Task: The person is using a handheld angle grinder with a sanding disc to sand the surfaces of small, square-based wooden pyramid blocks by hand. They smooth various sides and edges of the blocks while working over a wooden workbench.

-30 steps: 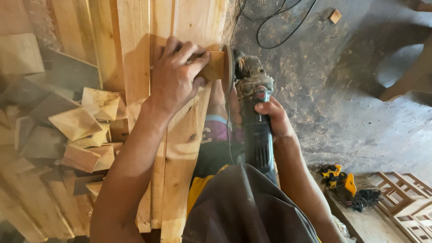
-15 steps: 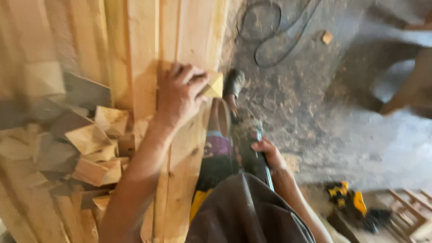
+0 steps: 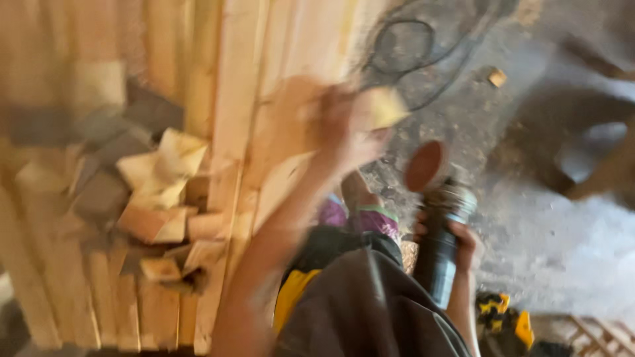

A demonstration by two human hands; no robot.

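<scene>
Small pale wood block (image 3: 382, 108), blurred; upright grinder (image 3: 438, 238), reddish disc

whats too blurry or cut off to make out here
Head view:
- Left hand: motion blur smears the fingers; its grip on the small wood block is unclear.
- Yellow and black tool: cut off by the bottom edge.
- Sander: the right hand covers part of the body.
</scene>
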